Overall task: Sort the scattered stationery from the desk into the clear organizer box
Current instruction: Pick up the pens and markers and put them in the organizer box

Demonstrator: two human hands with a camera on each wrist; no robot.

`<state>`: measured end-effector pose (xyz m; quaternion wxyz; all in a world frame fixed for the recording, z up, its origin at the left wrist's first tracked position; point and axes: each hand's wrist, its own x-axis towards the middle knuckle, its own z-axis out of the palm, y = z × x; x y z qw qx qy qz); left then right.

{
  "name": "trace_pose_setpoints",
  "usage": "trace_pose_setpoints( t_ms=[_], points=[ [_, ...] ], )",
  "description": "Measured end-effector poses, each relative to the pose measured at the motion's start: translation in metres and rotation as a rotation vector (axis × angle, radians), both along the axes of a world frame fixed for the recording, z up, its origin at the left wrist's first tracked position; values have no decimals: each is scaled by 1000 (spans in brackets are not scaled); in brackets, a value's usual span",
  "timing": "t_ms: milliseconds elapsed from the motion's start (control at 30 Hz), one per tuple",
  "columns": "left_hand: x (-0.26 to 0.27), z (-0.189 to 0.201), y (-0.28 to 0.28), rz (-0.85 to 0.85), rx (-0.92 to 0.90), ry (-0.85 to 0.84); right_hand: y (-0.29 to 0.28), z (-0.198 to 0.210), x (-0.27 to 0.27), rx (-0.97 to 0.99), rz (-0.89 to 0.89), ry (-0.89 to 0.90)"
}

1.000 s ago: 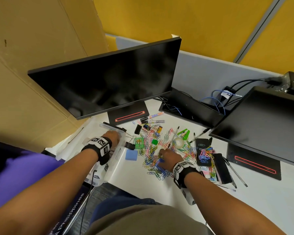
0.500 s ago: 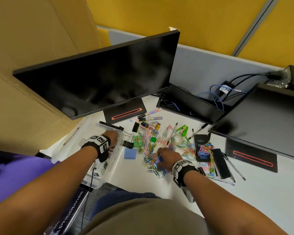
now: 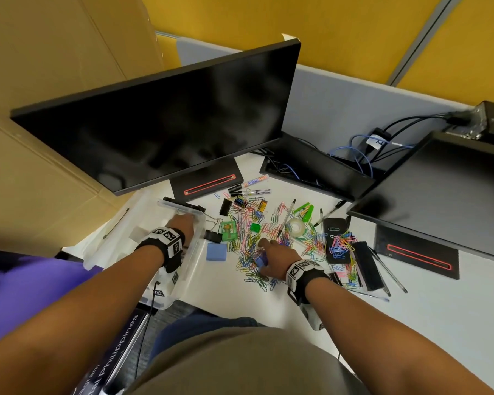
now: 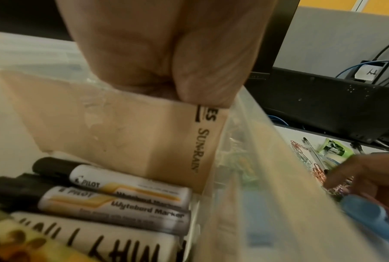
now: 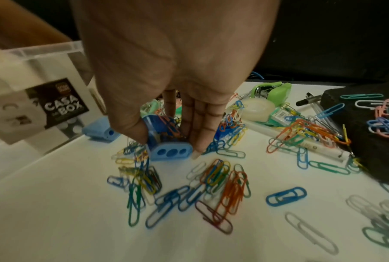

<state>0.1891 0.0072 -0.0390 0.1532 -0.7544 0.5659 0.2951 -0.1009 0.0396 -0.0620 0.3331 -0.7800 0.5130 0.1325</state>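
Between the right hand's [image 5: 166,74] fingers [image 5: 198,124] on the desk [image 5: 54,221], a blue sharpener [image 5: 170,150] sits pinched among clips [image 5: 222,180]; only the wrist view shows its holes. Left hand [image 4: 157,53] grips the box's [image 3: 194,240] cardboard divider [image 4: 126,134], fingers hidden.

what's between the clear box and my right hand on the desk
A light blue block lies on the white desk between the clear organizer box and the right hand, seen in the head view.
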Motion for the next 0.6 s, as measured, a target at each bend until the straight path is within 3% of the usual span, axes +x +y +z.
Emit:
trace_pose_setpoints(
  t_ms=[233,600],
  points=[
    [0,-3,2,-15,-64,-73,-18,13,0,147,-172,-289],
    [3,-6,5,43,-169,-132,-22,22,-2,84,-127,-245]
  ],
)
